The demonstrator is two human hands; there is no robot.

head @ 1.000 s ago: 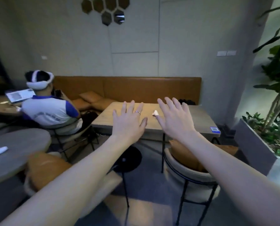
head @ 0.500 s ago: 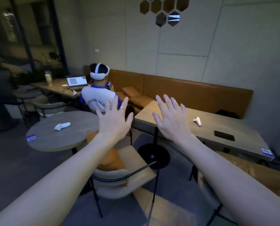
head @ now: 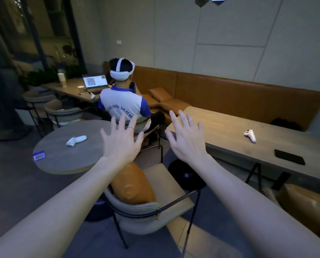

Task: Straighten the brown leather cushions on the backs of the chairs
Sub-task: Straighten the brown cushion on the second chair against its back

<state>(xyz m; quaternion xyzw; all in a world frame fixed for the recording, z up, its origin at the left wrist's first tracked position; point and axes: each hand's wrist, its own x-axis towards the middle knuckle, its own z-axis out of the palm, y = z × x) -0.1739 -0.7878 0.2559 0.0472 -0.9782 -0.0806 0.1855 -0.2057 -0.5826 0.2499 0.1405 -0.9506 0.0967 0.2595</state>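
Two hands are raised in front of us in the head view, the only view we have, and both are empty. The left hand (head: 122, 144) has its fingers spread wide with a ring on one of them, and the right hand (head: 187, 140) is also spread, palm turned down and forward.

What has changed in the last second is mostly our own direction. A second ago we faced the long wooden table (head: 230, 131) with a chair pushed under it; now we have turned to the left, and another chair (head: 148, 207) with a grey curved back and thin black frame stands directly below our arms, beside the round table (head: 58, 157). The hands have kept their open pose through the turn and have not touched anything.

The brown leather cushion (head: 134, 185) sits on this chair's seat and leans against the backrest. It seems tilted toward the left side of the backrest, though the dim light and wide lens make this hard to judge. A second brown cushion (head: 308, 207) shows at the lower right edge.

We judge that this chair is now the target and no straightening has begun here. Both hands hover well above the cushion, so they must come down to take its upper corners.
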